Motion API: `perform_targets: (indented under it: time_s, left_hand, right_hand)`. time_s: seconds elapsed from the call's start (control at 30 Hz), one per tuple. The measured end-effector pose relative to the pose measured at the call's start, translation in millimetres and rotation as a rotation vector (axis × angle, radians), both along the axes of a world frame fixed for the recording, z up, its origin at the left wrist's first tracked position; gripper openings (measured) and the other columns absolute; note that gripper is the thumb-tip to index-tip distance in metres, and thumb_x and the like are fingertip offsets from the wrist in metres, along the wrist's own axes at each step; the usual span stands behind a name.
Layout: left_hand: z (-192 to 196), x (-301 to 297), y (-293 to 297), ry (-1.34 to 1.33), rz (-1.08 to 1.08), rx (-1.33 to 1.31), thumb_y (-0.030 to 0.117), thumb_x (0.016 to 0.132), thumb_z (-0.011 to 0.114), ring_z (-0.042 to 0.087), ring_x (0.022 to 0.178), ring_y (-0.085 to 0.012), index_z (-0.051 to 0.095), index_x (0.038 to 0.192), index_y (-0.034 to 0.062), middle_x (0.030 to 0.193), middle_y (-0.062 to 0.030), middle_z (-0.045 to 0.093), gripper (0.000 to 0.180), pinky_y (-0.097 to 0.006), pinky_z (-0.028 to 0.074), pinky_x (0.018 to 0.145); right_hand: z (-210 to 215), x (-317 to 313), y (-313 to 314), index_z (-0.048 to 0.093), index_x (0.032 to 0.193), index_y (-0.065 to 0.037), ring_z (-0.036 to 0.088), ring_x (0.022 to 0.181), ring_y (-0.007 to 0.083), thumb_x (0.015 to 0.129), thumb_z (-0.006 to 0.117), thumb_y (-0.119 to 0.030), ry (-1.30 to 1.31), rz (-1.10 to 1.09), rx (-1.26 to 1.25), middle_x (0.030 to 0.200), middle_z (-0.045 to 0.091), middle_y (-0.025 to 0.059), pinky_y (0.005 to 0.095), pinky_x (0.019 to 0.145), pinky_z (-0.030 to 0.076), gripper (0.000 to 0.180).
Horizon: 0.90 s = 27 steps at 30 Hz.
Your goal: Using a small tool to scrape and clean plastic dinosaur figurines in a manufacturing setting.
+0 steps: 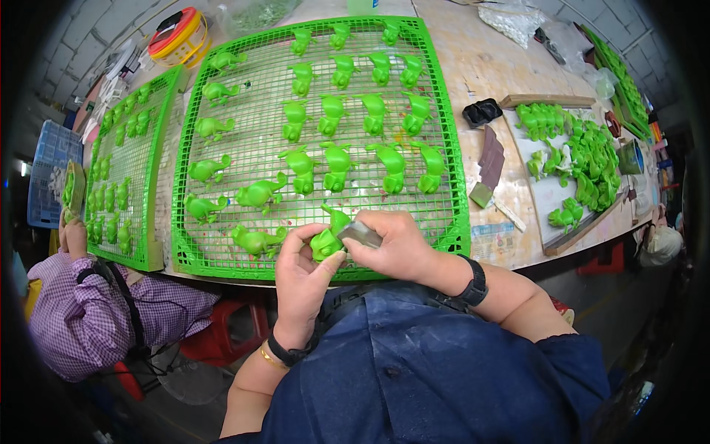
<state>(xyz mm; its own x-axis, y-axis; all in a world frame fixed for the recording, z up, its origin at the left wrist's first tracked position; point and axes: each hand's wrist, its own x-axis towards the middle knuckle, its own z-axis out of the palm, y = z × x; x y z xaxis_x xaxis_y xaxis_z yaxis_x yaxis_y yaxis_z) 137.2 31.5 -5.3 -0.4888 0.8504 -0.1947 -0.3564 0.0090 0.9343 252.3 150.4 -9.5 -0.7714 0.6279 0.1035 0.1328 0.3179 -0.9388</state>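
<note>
Left hand: fingers and thumb are closing around a green figurine, leaving no free gap in the grip. Right hand: thumb and fingers are pinching a grey flat pad, whose near edge is meeting the figurine's side (whether it is pressing or only touching, cannot tell). The held figurine is sitting above the near edge of a green mesh rack, between the two hands.

On the rack, loose figurines of the same green are standing or lying in rows: several columns toward the right, one column along the left, a wide strip of bare mesh showing between them farther back.

Right of the rack, maroon sheets are lying on the wooden table, with a black container just beyond. Farther right, a pile of green pieces is covering much of a white board.

Left side: a second rack is carrying more figurines; a co-worker in a checked sleeve is sitting beside it. Behind, a yellow bucket is standing under its red lid.
</note>
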Motion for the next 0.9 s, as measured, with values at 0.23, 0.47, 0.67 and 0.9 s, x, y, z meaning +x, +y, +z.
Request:
perform_targets:
  time_s: [0.23, 0.47, 0.67, 0.9]
  left_hand:
    - [0.0, 1.7, 2.0, 0.007, 0.000, 0.005, -0.013, 0.078, 0.060, 0.059, 0.092, -0.0161, 0.046, 0.113, -0.0010, 0.103, -0.0109, 0.056, 0.040, -0.028, 0.052, 0.078]
    - [-2.5, 2.5, 1.5, 0.036, 0.002, 0.005, -0.012, 0.077, 0.061, 0.059, 0.092, -0.0161, 0.046, 0.112, -0.0010, 0.102, -0.0097, 0.055, 0.039, -0.028, 0.053, 0.078]
    - [-1.3, 2.2, 1.8, 0.029, -0.007, -0.007, -0.012, 0.078, 0.060, 0.059, 0.092, -0.0160, 0.046, 0.112, -0.0011, 0.102, -0.0099, 0.055, 0.039, -0.029, 0.052, 0.079]
    - [-0.5, 1.7, 0.7, 0.027, -0.023, -0.008, -0.011, 0.079, 0.060, 0.058, 0.095, -0.0157, 0.045, 0.114, -0.0009, 0.106, -0.0105, 0.056, 0.039, -0.029, 0.052, 0.080]
  right_hand:
    - [-2.4, 0.4, 1.0, 0.055, 0.075, -0.003, 0.058, 0.055, 0.0289, 0.074, 0.066, -0.015, 0.022, 0.002, 0.039, 0.065, 0.057, 0.0133, 0.0353, 0.049, 0.044, 0.016]
    - [1.0, 1.3, 0.4, 0.055, 0.074, -0.003, 0.058, 0.056, 0.0290, 0.073, 0.066, -0.014, 0.004, 0.034, 0.056, 0.064, 0.058, 0.0133, 0.0359, 0.050, 0.045, 0.016]
    - [-3.1, 1.6, 1.1, 0.053, 0.073, -0.004, 0.057, 0.054, 0.0299, 0.073, 0.066, -0.014, 0.023, 0.026, 0.133, 0.061, 0.054, 0.0129, 0.0371, 0.048, 0.044, 0.016]
    - [-5.6, 0.8, -0.7, 0.056, 0.080, -0.005, 0.059, 0.057, 0.0308, 0.074, 0.065, -0.014, 0.056, -0.075, 0.184, 0.066, 0.058, 0.0124, 0.0375, 0.050, 0.046, 0.014]
